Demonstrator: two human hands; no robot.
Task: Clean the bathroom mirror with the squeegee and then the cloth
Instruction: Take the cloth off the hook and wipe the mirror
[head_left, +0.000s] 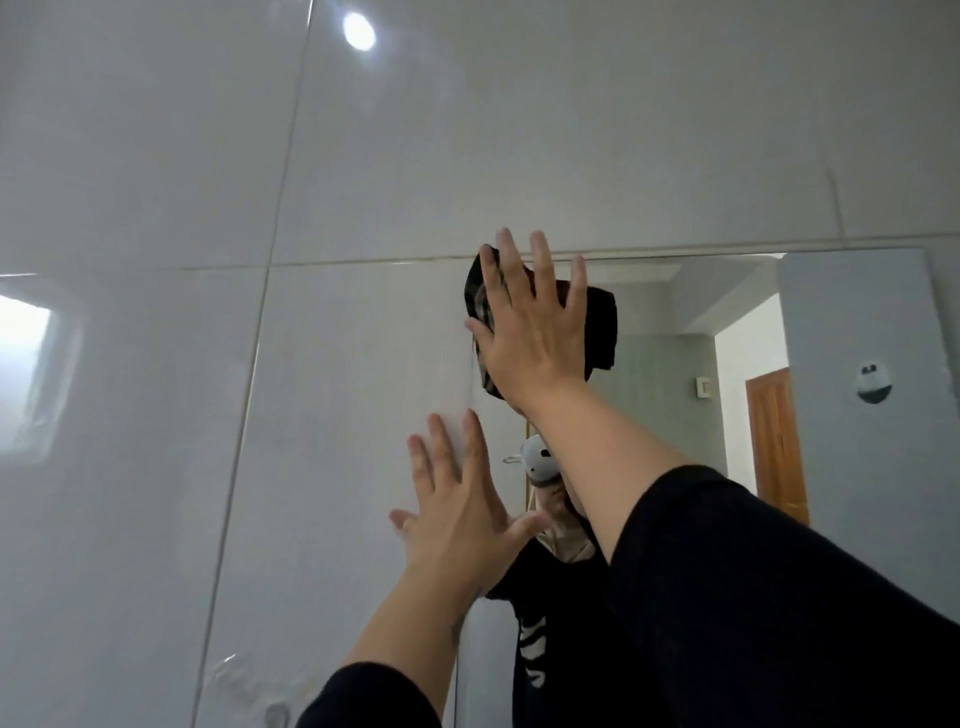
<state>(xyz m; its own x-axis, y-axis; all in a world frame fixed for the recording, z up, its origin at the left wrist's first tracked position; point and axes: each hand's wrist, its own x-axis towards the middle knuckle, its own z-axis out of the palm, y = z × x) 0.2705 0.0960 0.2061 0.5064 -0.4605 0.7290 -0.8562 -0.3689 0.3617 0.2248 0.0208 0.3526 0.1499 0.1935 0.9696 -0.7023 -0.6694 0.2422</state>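
Cloth pinned at the mirror's top-left corner

Right hand (530, 332), fingers spread flat, presses the dark cloth (600, 327) onto the mirror (857, 467) mid-frame; uncleaned glass lies right and below. Left hand (457, 514), fingers splayed, empty, braces on the tiled wall (156, 364) lower down

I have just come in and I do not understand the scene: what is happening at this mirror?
A person is wiping the mirror with a dark cloth. The right hand presses the cloth flat against the glass at the mirror's top left corner, fingers spread. The left hand lies open and holds nothing, braced on the wall tile at the mirror's left edge. No squeegee is in view, so this looks like the cloth stage.
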